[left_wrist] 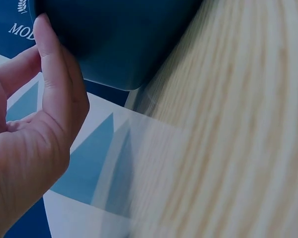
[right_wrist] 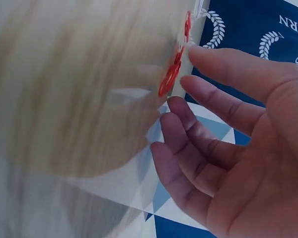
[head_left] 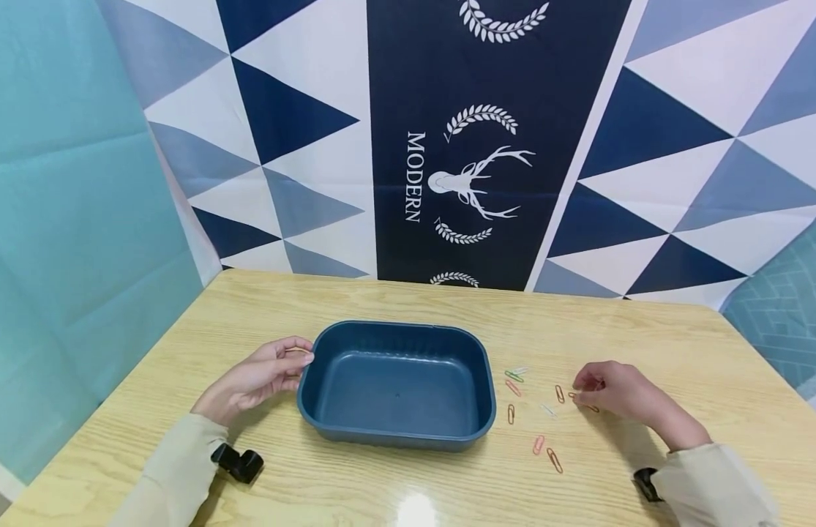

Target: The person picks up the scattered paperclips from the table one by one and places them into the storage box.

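Note:
A dark blue rectangular plastic tub (head_left: 397, 395) sits on the table, its inside bare. My left hand (head_left: 269, 373) holds the tub's left rim, with the thumb at the edge and the fingers against the outer wall. In the left wrist view, the fingertips of the left hand (left_wrist: 44, 94) meet the tub (left_wrist: 109, 44). To the tub's right my right hand (head_left: 615, 395) hovers low over red-brown paper clips (head_left: 592, 408). Seen from the right wrist, its thumb and index finger are parted beside the red clips (right_wrist: 171, 74), with nothing between them.
Several loose paper clips lie between the tub and my right hand: a green one (head_left: 514, 376), pink ones (head_left: 538, 444), white ones (head_left: 549, 410) and red-brown ones (head_left: 555, 460). A patterned cloth (head_left: 302, 146) hangs behind the wooden table (head_left: 263, 300).

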### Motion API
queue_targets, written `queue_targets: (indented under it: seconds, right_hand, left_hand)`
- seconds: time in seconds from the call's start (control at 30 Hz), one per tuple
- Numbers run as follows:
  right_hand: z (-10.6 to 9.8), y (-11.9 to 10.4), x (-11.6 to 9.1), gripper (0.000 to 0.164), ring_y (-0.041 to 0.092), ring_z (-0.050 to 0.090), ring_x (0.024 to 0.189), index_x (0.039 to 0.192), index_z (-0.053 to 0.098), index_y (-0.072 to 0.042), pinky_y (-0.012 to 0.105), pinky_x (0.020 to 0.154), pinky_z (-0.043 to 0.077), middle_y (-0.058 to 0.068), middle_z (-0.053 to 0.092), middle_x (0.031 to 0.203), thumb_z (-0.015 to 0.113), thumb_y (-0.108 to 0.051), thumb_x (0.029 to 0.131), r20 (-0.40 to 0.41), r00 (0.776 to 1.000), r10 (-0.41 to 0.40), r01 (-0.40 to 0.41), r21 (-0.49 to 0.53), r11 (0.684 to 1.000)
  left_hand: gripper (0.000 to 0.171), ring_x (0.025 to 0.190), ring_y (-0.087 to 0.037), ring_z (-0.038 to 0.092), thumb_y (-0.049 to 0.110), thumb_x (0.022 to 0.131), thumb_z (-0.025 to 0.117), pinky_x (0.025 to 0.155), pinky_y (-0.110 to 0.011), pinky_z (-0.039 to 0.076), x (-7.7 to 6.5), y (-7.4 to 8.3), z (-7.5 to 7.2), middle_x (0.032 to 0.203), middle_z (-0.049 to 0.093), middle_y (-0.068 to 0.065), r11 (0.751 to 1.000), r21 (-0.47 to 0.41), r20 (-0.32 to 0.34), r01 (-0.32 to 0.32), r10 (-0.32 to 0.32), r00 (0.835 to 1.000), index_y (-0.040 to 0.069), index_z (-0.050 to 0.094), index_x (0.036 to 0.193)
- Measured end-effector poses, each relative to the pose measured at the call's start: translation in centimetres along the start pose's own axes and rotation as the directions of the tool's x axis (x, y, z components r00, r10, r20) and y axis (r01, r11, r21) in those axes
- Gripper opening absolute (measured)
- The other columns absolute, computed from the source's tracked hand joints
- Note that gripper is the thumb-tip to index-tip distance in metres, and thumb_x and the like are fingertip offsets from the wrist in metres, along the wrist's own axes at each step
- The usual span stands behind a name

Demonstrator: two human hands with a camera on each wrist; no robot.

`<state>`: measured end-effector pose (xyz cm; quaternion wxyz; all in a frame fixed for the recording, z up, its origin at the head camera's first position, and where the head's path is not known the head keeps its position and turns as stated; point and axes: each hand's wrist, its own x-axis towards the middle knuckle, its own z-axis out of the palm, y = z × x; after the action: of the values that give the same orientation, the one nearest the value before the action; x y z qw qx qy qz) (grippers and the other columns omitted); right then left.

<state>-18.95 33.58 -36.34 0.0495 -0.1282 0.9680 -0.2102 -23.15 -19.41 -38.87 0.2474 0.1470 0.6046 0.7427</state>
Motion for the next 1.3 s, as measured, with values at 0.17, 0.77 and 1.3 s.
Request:
queue_targets:
  seconds: [0.17,0.77,1.3]
  right_hand:
    - [0.3,0.0,-0.2,0.01,0.012,0.045,0.065,0.083,0.064,-0.008,0.026,0.056,0.038,-0.004,0.055,0.074,0.073,-0.005,0.08,-0.002,1.0,-0.014,0.014,0.006,1.0]
    - [0.4,0.0,-0.2,0.009,0.01,0.046,0.06,0.081,0.061,-0.003,0.024,0.053,0.04,-0.003,0.055,0.07,0.068,0.002,0.081,0.015,1.0,-0.004,0.004,0.029,1.0]
    - [0.2,0.2,-0.2,0.008,0.014,0.044,0.061,0.08,0.06,-0.006,0.026,0.055,0.036,-0.002,0.054,0.071,0.061,-0.005,0.087,0.015,0.999,0.03,-0.03,0.0,1.0]
  left_hand:
    - [0.023,0.073,-0.01,0.062,0.005,0.099,0.054,0.063,-0.021,0.054,-0.2,0.1,0.1,0.09,0.06,-0.004,0.999,0.039,-0.019,0.014,-0.013,1.0,0.002,0.044,0.12]
    - [0.037,0.075,-0.01,0.061,0.007,0.098,0.056,0.063,-0.022,0.054,-0.3,1.0,0.5,0.096,0.058,-0.006,0.991,0.129,-0.078,0.035,-0.025,0.997,-0.003,0.04,0.13]
    - [0.038,0.075,-0.01,0.06,0.006,0.098,0.056,0.063,-0.021,0.054,-0.6,1.0,0.8,0.095,0.056,-0.007,0.992,0.122,-0.082,0.036,-0.026,0.996,-0.004,0.039,0.131]
